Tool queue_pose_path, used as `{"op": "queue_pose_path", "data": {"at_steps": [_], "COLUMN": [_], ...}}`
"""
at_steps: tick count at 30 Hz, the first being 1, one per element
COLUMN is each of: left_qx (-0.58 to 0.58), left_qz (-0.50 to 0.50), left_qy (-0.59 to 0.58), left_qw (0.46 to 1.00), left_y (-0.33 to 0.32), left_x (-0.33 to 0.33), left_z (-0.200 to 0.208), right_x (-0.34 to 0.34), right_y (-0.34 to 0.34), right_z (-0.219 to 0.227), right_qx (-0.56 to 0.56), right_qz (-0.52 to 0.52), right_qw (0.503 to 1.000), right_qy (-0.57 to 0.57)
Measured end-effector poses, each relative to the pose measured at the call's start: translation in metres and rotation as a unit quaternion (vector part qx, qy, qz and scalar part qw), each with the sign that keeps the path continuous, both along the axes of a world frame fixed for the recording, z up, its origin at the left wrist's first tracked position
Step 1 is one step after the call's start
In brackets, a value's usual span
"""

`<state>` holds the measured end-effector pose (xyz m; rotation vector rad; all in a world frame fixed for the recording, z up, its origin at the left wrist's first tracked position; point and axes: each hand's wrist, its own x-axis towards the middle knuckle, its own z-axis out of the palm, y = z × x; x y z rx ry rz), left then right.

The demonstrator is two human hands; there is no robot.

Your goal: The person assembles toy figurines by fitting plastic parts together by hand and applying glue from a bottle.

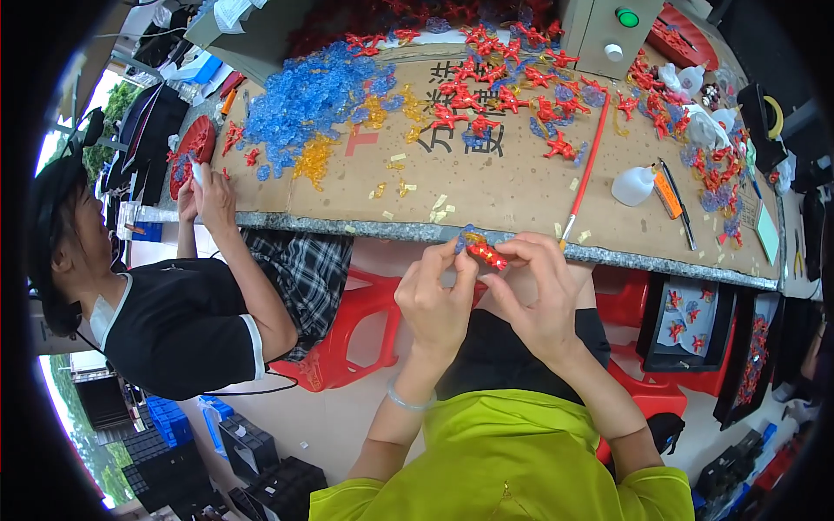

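Note:
Between my two hands, just off the table's near edge, is a small red plastic figure (486,254) with yellow and blue translucent parts on it. My left hand (437,291) pinches its blue and yellow end between thumb and fingertips. At the red end, the fingers of my right hand (540,286) close on the figure from the other side. Many similar red figures (560,146) with blue pieces lie on the cardboard-covered table (521,195) beyond my hands. A long red-handled brush (589,165) rests on the cardboard, its tip near my right hand.
A heap of translucent blue pieces (300,100) and a smaller yellow pile (314,163) lie at the left. To the right are a white bottle (633,186), an orange cutter (667,193) and a black tray (691,321) of figures. A co-worker (187,321) sits on my left beside a red dish (198,139).

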<state>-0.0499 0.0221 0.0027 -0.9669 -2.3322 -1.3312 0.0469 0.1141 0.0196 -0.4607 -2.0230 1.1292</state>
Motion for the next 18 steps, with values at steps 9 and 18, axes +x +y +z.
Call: {"op": "queue_pose_path", "data": {"at_steps": [9, 18], "left_qx": [-0.075, -0.058], "left_qz": [-0.009, -0.031], "left_qy": [0.018, 0.056], "left_qw": [0.997, 0.996], "left_y": [-0.004, -0.001], "left_x": [0.006, 0.014], "left_z": [0.010, 0.018], "right_x": [0.000, -0.001], "right_y": [0.004, 0.006], "right_z": [-0.010, -0.021], "right_qx": [0.132, 0.200], "right_qz": [-0.006, -0.036], "right_qw": [0.991, 0.978], "right_qy": [-0.017, 0.039]}}
